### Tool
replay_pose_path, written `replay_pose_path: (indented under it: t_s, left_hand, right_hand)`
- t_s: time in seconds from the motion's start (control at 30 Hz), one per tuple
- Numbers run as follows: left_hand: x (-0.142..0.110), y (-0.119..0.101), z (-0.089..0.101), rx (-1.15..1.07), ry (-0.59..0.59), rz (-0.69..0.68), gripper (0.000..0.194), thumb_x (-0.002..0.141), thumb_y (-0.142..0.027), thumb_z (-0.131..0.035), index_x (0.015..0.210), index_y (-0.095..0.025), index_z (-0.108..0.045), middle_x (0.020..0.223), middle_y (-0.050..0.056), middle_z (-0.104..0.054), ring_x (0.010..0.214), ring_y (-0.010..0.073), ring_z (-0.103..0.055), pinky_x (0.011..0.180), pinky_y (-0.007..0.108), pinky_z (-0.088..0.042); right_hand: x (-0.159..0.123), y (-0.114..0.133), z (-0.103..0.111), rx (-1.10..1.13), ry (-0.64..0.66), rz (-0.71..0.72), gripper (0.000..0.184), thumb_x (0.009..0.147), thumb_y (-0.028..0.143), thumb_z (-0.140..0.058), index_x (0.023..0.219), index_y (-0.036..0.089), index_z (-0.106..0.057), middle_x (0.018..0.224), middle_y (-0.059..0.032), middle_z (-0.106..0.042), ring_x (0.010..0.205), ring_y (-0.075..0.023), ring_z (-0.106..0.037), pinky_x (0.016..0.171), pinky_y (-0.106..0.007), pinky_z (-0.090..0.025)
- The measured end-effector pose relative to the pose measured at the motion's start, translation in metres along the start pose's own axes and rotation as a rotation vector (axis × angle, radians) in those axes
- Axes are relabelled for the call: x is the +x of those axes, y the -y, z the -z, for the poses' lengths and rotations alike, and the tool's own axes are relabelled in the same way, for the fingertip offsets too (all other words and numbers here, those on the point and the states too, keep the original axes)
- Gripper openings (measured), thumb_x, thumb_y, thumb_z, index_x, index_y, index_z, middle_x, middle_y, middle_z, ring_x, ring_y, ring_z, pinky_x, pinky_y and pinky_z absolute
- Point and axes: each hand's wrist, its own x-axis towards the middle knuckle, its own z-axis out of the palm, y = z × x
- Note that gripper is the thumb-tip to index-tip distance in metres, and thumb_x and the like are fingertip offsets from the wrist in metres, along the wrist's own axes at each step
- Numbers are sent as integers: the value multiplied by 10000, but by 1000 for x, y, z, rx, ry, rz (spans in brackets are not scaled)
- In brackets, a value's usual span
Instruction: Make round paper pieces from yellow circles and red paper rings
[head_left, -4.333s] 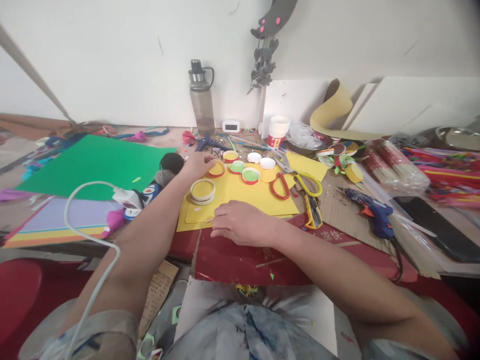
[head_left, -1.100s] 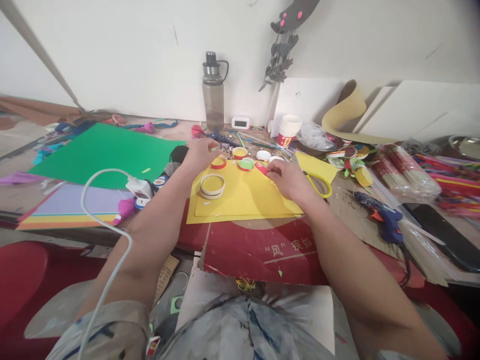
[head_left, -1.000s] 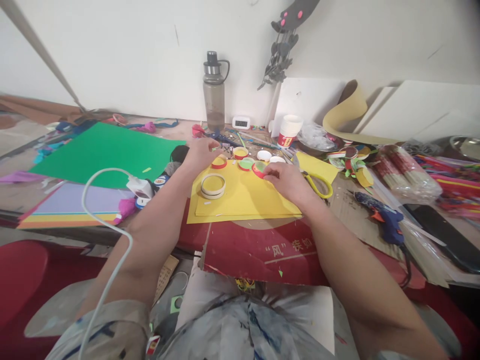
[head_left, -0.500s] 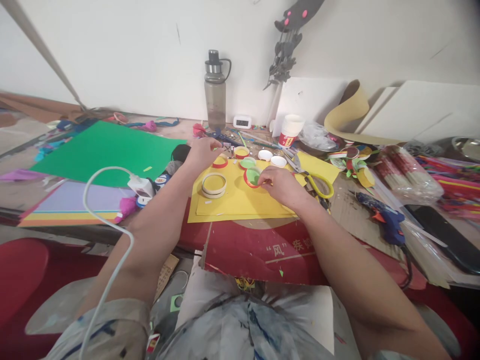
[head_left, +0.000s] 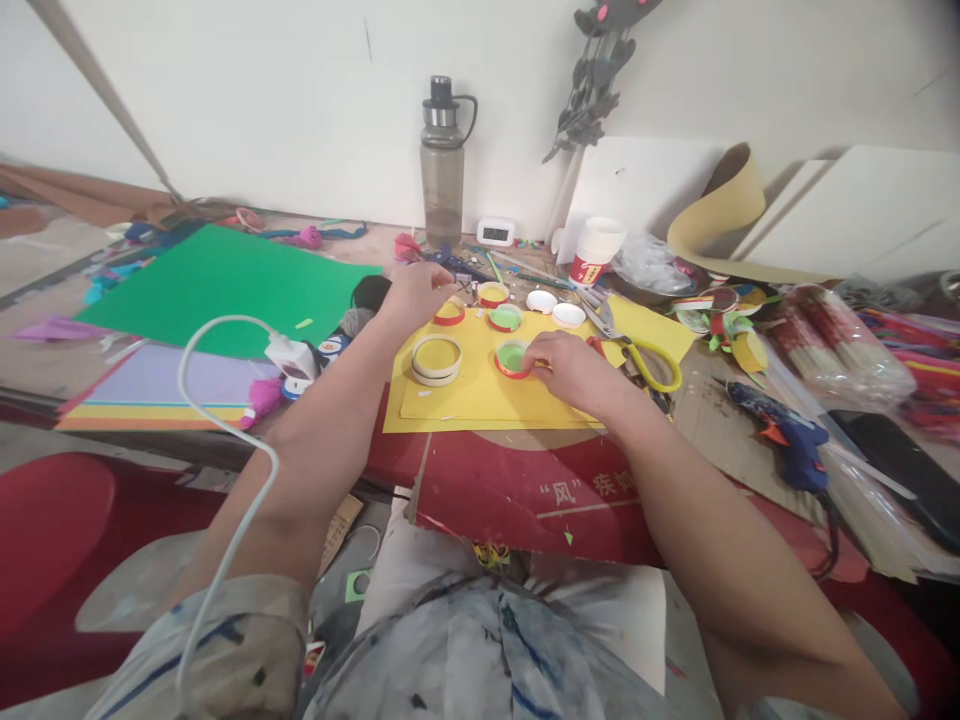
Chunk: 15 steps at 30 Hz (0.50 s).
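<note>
My right hand point(head_left: 564, 364) is closed on the near edge of a small red-rimmed round lid point(head_left: 511, 372) with a green inside, which lies flat on the yellow paper point(head_left: 495, 408). My left hand point(head_left: 426, 294) hovers farther back, thumb and fingertips pinched together; what is between them, if anything, is too small to make out. Just beside it is a red ring point(head_left: 449, 320) with a yellow middle. Two cream rings point(head_left: 436, 378) lie stacked at the left of the paper. Another green-filled round lid point(head_left: 505, 318), a yellow-filled one point(head_left: 493, 294) and two white lids point(head_left: 568, 315) sit behind.
Yellow-handled scissors point(head_left: 651, 366) lie to the right, with a blue glue gun point(head_left: 787, 440) beyond. A water bottle point(head_left: 442, 175), a small clock point(head_left: 496, 232) and a paper cup point(head_left: 598, 250) stand behind. Green paper point(head_left: 225, 290) and a white cable point(head_left: 271, 470) are at the left.
The red-rimmed lid was tilted up in my right hand and now lies flat on the paper. My left hand stays pinched at about the same place. The whole view has shifted slightly.
</note>
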Motion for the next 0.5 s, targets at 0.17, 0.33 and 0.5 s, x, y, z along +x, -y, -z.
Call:
replay_pose_path:
  t_s: [0.17, 0.33, 0.5]
  left_hand:
    - [-2, -4, 2, 45, -7, 6, 279, 945, -307, -668, 1102, -149, -835, 1143, 121, -843, 1061, 267, -759, 970, 346, -564]
    - [-2, -5, 1, 50, -7, 4, 280, 952, -285, -670, 1120, -132, -834, 1147, 132, -844, 1068, 268, -771, 951, 337, -564]
    - [0, -4, 0, 55, -10, -26, 272, 953, -270, -670, 1105, -121, -839, 1150, 140, -843, 1066, 263, -773, 966, 333, -564]
  right_hand:
    - [-2, 4, 6, 109, -37, -10, 282, 898, 16, -586, 881, 187, -810, 976, -81, -807, 890, -210, -702, 854, -318, -511]
    - [-1, -2, 9, 199, -325, -206, 165, 916, 121, -647, 956, 188, -792, 946, -77, -816, 820, -206, -700, 812, -332, -521]
    - [0, -4, 15, 205, -433, -354, 217, 975, 243, -627, 787, 197, -723, 667, -26, -700, 699, -211, -660, 756, -343, -483]
